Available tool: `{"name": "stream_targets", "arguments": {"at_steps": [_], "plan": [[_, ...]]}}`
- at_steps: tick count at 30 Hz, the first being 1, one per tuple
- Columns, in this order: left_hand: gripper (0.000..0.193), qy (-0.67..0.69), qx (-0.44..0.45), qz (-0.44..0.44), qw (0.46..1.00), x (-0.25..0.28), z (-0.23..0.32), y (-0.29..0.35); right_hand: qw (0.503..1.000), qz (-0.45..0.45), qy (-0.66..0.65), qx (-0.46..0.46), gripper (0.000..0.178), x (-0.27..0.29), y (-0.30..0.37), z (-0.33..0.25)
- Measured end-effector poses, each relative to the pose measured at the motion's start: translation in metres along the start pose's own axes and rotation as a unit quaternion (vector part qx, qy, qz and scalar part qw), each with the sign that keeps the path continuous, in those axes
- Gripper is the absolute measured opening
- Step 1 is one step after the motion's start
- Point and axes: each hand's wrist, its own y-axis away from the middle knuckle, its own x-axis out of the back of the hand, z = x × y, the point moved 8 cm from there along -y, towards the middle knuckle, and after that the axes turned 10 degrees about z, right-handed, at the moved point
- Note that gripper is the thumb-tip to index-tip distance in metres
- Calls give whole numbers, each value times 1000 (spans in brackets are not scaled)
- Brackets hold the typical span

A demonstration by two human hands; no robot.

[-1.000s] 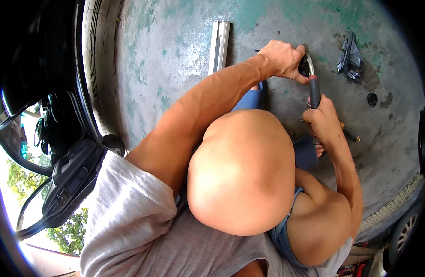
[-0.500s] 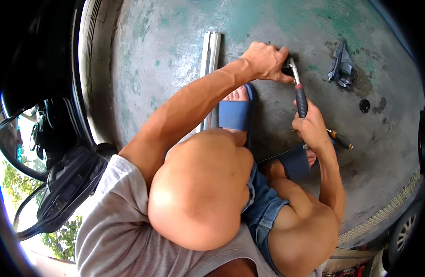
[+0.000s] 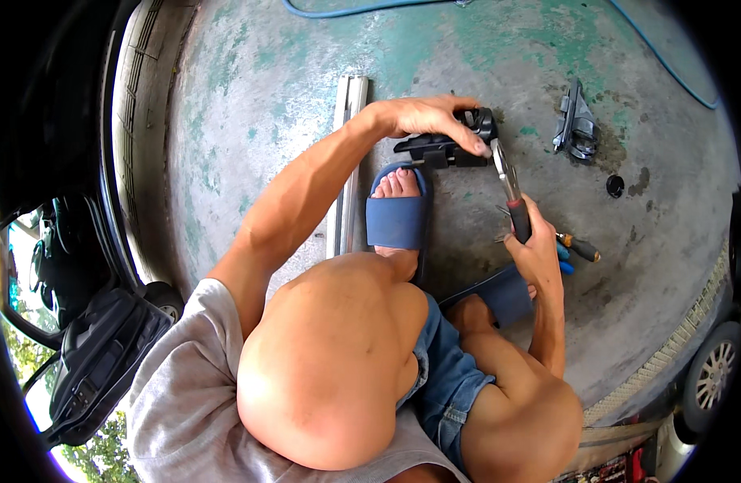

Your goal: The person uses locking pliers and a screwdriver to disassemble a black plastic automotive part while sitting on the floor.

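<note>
My left hand [image 3: 431, 118] is closed over a black plastic car part [image 3: 447, 153] with a rounded end, held just above the floor beyond my left foot. Palm and fingers cover some of the part's upper side. In my right hand [image 3: 538, 248] is a ratchet wrench [image 3: 509, 183] with a chrome shaft and a red-and-black handle. Its head meets the part's right end, next to my left thumb; whether it sits on a fastener I cannot tell. A similar dark plastic part [image 3: 578, 125] lies on the floor to the right, above a small round black cap [image 3: 615, 186].
An orange-and-black-handled screwdriver [image 3: 581, 248] lies beside my right wrist. A long silver metal rail [image 3: 345, 169] lies left of my sandalled foot [image 3: 397, 217]. A blue hose [image 3: 668, 68] curves across the far floor. An open car door [image 3: 97, 354] stands at left, a car wheel [image 3: 712, 374] at right.
The black car part has come into fuller view under my left hand, which now lies flatter over it. The ratchet's handle has swung slightly. The whole view has shifted, showing more far floor.
</note>
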Motion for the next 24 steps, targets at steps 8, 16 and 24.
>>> {"name": "stream_targets", "arguments": {"at_steps": [8,16,24], "plan": [[66,185,46,6,982,-19,15,25,965,95,93,228,67,27,15,-45],[82,137,-93,48,985,-19,32,54,964,157,84,199,48,23,15,-38],[94,93,-167,86,978,-27,59,73,944,207,125,225,40,36,12,-51]]}}
